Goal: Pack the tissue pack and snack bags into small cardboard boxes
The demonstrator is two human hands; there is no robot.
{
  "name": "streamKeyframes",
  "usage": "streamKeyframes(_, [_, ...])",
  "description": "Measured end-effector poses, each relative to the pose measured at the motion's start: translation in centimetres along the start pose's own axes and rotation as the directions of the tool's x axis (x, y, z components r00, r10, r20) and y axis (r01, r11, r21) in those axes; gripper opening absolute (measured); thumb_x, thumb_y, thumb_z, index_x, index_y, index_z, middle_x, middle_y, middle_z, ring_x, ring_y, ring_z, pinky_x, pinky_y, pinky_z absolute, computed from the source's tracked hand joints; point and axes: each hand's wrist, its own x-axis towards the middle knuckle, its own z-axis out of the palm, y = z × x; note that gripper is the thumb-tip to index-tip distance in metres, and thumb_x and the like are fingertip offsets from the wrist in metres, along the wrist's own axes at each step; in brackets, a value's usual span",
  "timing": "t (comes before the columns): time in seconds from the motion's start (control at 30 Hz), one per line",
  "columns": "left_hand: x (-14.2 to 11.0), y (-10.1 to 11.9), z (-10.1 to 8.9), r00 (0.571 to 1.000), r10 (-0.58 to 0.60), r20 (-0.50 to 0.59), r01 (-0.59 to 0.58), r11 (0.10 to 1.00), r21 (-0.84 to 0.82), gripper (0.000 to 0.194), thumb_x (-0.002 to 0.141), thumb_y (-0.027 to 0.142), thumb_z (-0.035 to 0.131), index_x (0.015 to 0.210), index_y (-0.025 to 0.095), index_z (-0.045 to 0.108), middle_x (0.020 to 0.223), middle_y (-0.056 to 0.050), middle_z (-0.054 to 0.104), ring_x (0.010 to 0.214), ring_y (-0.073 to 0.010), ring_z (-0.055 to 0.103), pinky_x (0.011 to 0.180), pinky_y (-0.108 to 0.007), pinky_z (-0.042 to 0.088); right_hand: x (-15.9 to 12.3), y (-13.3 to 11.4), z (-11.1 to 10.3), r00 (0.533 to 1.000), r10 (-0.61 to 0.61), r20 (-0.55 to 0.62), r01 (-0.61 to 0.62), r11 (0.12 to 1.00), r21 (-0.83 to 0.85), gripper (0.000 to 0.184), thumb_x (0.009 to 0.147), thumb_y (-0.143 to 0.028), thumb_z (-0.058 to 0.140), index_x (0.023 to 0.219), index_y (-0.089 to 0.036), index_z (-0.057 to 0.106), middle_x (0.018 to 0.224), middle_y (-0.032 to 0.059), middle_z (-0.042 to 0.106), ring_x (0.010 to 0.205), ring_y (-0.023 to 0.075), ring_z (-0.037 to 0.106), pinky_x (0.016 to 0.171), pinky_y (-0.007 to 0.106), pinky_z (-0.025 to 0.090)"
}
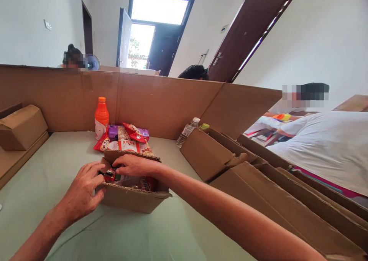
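Note:
A small open cardboard box (126, 201) stands on the pale green tabletop, with red-printed packets (109, 174) and a clear plastic wrapper (130, 182) inside. My left hand (86, 186) grips its left end, thumb against the outside and fingers over the edge. Into the box from the right reaches my right hand (129, 165); its fingers are bent and slightly apart over the packets, with no held thing visible. Just behind the box lie a red and white snack bag (130, 142) and a purple pack (113, 131). An orange bottle (101, 117) stands beside them.
A cardboard partition (161, 99) closes off the back. At right, a clear bottle (186, 132) leans near a row of cardboard boxes (258, 195). Another carton (24, 126) sits at left. Beyond the partition are several people, one in a white shirt (322, 146).

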Motion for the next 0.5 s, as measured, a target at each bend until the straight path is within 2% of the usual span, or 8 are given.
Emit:
streamKeyframes(0.1, [-0.5, 0.6, 0.4, 0.999, -0.026, -0.027, 0.026, 1.0, 0.013, 0.02, 0.084, 0.007, 0.05, 0.079, 0.019, 0.066, 0.144, -0.017, 0.057, 0.135, -0.0346, 0.052, 0.103, -0.052, 0.053, 1.7, 0.3, 1.8, 0.993, 0.116, 0.001, -0.115, 0.986, 0.119, 0.02, 0.093, -0.02, 0.058, 0.106, -0.009, 0.068, 0.085, 0.0074, 0.075, 0.071, 0.0173, 0.066, 0.062, 0.025, 0.047])
streamKeyframes(0.2, [-1.3, 0.9, 0.9, 0.998, -0.031, -0.059, 0.031, 0.999, 0.006, 0.025, 0.084, 0.004, 0.048, 0.084, 0.019, 0.068, 0.154, -0.017, 0.045, 0.138, -0.035, 0.049, 0.103, -0.052, 0.053, 3.2, 0.8, 3.3, 0.98, 0.197, 0.024, -0.197, 0.948, 0.25, 0.014, 0.094, -0.02, 0.056, 0.097, -0.012, 0.066, 0.067, 0.0016, 0.069, 0.053, 0.0133, 0.059, 0.048, 0.022, 0.04])
streamKeyframes(0.3, [-2.1, 0.9, 1.6, 0.995, -0.049, -0.085, 0.049, 0.999, -0.011, 0.029, 0.081, 0.001, 0.049, 0.089, 0.019, 0.07, 0.165, -0.014, 0.028, 0.141, -0.0373, 0.045, 0.105, -0.055, 0.053, 3.6, 1.3, 3.9, 0.976, 0.216, 0.005, -0.204, 0.915, 0.348, 0.011, 0.093, -0.021, 0.058, 0.091, -0.013, 0.065, 0.058, -0.002, 0.063, 0.048, 0.0105, 0.054, 0.046, 0.021, 0.034])
streamKeyframes(0.4, [-2.8, 0.8, 2.4, 0.992, -0.074, -0.099, 0.068, 0.996, -0.058, 0.029, 0.079, -0.001, 0.051, 0.09, 0.019, 0.07, 0.171, -0.01, 0.011, 0.144, -0.0392, 0.043, 0.105, -0.054, 0.054, 3.0, 1.3, 4.1, 0.978, 0.201, -0.053, -0.162, 0.898, 0.409, 0.01, 0.092, -0.022, 0.061, 0.089, -0.014, 0.066, 0.055, -0.0033, 0.061, 0.049, 0.0097, 0.055, 0.048, 0.02, 0.035])
streamKeyframes(0.5, [-3.1, 0.8, 3.0, 0.989, -0.092, -0.118, 0.08, 0.992, -0.102, 0.028, 0.08, 0.0, 0.052, 0.09, 0.018, 0.069, 0.173, -0.007, -0.001, 0.145, -0.0409, 0.043, 0.103, -0.051, 0.056, 2.1, 1.3, 4.3, 0.971, 0.201, -0.128, -0.124, 0.884, 0.45, 0.01, 0.09, -0.021, 0.063, 0.096, -0.013, 0.067, 0.067, -0.0022, 0.066, 0.051, 0.0096, 0.058, 0.05, 0.02, 0.039])
